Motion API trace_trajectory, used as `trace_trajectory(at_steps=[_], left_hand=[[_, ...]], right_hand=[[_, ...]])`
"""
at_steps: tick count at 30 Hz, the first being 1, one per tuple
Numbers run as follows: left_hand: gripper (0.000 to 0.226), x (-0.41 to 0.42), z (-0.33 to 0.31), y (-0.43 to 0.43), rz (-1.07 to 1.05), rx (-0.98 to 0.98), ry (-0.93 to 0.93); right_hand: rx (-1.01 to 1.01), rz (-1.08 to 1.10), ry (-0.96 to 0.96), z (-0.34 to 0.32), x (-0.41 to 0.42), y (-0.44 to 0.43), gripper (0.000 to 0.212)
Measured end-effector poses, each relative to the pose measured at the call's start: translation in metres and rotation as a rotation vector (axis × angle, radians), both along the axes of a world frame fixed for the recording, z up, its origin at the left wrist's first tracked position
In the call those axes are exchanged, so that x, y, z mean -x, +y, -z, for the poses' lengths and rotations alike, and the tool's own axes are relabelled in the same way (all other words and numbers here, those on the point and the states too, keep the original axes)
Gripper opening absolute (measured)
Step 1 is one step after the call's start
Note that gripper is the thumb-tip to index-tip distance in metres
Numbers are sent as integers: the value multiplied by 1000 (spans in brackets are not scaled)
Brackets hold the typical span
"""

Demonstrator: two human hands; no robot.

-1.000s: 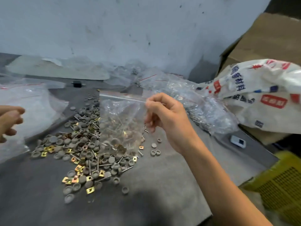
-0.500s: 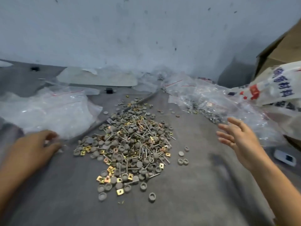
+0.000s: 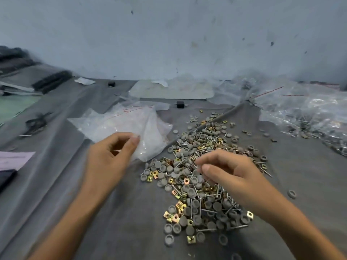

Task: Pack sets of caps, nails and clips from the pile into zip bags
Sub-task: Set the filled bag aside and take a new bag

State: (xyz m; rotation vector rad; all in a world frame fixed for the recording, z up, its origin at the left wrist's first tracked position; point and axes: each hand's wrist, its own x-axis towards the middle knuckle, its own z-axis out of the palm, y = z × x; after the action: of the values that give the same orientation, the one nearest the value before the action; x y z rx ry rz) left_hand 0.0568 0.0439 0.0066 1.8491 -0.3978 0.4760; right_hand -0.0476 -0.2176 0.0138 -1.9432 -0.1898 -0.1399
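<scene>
A pile of grey caps, nails and brass clips (image 3: 202, 177) lies on the grey cloth. A stack of empty clear zip bags (image 3: 131, 126) sits to the left of the pile. My left hand (image 3: 110, 156) is at the stack's near edge, with its thumb and curled fingers pinching the plastic. Just above the middle of the pile is my right hand (image 3: 225, 171), fingers curled and thumb against the fingertips. Whether it holds a piece is hidden. Filled zip bags (image 3: 308, 117) are heaped at the right.
A wall stands close behind the table. Small black blocks (image 3: 179, 104) and flat plastic sheets (image 3: 172, 90) lie at the back. Dark parts and papers (image 3: 13, 158) lie along the left. A stray cap (image 3: 291, 194) sits right of the pile.
My right hand held a filled zip bag, let it go to the right, and has come back over the pile. My left hand moved forward onto the stack of empty bags.
</scene>
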Motion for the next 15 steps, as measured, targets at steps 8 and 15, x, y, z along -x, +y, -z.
trace_trajectory(at_steps=[8,15], left_hand=[[17,41,6,-24,179,-476,-367],[18,45,28,-40,254,-741,-578]], right_hand=[[-380,-26,187,18,-5,22,56],[-386,131,257,20,-11,2,26]])
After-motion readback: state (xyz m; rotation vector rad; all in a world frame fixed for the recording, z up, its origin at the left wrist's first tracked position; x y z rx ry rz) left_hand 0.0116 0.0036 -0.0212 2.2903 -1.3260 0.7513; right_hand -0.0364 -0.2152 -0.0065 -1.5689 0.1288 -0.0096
